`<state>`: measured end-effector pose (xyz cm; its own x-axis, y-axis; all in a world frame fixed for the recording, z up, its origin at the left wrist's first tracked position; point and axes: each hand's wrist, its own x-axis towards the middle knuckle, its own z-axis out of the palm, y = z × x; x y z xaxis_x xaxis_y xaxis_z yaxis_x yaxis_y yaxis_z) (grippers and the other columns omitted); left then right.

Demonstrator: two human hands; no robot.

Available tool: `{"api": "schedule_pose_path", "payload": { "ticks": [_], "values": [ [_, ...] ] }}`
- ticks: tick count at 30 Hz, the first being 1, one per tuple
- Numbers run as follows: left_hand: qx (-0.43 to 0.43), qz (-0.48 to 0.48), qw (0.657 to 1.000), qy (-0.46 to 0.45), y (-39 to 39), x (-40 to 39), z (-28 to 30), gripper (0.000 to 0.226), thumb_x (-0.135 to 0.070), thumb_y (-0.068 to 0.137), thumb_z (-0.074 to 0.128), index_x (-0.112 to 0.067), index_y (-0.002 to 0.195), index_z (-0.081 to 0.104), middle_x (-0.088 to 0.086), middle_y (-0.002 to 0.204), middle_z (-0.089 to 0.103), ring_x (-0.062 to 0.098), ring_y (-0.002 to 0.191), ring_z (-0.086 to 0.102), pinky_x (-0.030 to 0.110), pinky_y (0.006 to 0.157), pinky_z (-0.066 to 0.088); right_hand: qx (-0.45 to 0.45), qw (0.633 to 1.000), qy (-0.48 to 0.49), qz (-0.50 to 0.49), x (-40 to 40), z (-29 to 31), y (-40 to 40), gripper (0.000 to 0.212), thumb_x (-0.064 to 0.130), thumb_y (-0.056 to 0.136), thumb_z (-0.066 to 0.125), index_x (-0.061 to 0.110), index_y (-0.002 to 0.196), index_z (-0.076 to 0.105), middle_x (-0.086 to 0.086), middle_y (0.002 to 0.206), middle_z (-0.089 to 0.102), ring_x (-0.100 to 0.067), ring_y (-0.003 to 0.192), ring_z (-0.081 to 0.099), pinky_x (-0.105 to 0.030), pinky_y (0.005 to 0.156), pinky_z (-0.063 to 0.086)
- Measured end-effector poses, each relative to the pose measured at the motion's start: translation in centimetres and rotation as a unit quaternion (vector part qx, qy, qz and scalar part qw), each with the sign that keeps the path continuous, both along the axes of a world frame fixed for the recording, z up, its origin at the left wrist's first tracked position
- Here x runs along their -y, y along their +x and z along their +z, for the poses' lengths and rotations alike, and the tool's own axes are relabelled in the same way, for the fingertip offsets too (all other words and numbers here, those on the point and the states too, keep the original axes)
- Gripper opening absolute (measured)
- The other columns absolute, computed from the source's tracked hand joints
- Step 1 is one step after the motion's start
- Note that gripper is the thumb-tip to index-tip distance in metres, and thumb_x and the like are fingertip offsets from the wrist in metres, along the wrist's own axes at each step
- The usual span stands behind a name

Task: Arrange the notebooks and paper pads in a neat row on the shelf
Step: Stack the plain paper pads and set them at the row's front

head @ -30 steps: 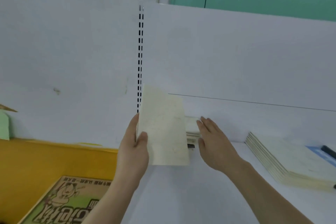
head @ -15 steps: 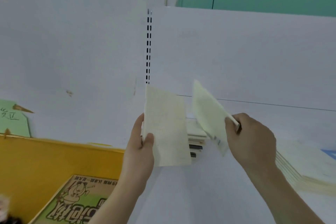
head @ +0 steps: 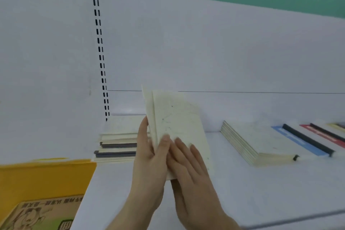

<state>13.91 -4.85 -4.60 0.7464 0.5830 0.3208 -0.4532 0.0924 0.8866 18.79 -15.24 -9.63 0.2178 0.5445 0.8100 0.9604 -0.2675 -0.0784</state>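
Two thin cream notebooks (head: 177,127) held upright together above the white shelf (head: 261,183), long axis near vertical, tilted slightly left at top. Left hand (head: 149,158) gripping lower left edge, thumb curled across front cover. Right hand (head: 188,164) laid against lower front face, fingers nearly straight, pressing, not wrapping. Appears to be squaring the pair into one bundle.

Flat stack of notebooks (head: 117,144) at shelf's left end, just behind and left of held pair, spines facing camera. Second stack (head: 259,142) well apart to right, lying flat, angled; blue pad (head: 300,142) and red pad (head: 324,134) beyond it.

Judgement: left stack is nearer destination, on left hand's side; short carry back and left, bundle to be laid flat or stood. Risk: thin covers slipping apart under flat right hand
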Motion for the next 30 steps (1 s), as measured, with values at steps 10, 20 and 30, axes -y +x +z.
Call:
{"api": "schedule_pose_path", "payload": {
  "ticks": [10, 20, 30],
  "values": [
    [-0.026, -0.004, 0.999, 0.020, 5.6, 7.2, -0.6, 0.040, -0.025, 0.103, 0.050, -0.051, 0.133, 0.047, -0.016, 0.118, 0.067, 0.007, 0.110, 0.064, 0.036, 0.089, 0.054, -0.166, 0.972, 0.037, -0.159, 13.2, 0.9, 4.1, 0.070, 0.055, 0.082, 0.061, 0.039, 0.145, 0.035, 0.004, 0.161, 0.008, -0.012, 0.145, 0.022, -0.034, 0.101, 0.046],
    [-0.121, -0.006, 0.990, 0.077, 14.7, 17.7, -0.4, 0.034, -0.024, 0.104, 0.044, -0.054, 0.118, 0.045, -0.026, 0.108, 0.062, -0.005, 0.098, 0.059, 0.025, 0.078, 0.049, -0.324, 0.928, -0.052, -0.175, 24.9, 3.9, 13.0, 0.089, 0.064, 0.070, 0.069, 0.040, 0.146, 0.029, 0.027, 0.139, 0.028, 0.010, 0.096, 0.043, -0.004, 0.080, 0.039],
    [-0.235, 0.126, 0.950, 0.164, 16.4, 15.8, -1.2, 0.040, -0.017, 0.101, 0.043, -0.039, 0.134, 0.046, -0.018, 0.115, 0.061, 0.001, 0.100, 0.056, 0.032, 0.077, 0.046, -0.193, 0.956, -0.167, -0.144, 22.1, 3.8, 19.2, 0.087, 0.074, 0.076, 0.054, 0.024, 0.145, 0.035, 0.010, 0.141, 0.038, -0.013, 0.140, 0.016, -0.025, 0.115, 0.015]
  ]
}}
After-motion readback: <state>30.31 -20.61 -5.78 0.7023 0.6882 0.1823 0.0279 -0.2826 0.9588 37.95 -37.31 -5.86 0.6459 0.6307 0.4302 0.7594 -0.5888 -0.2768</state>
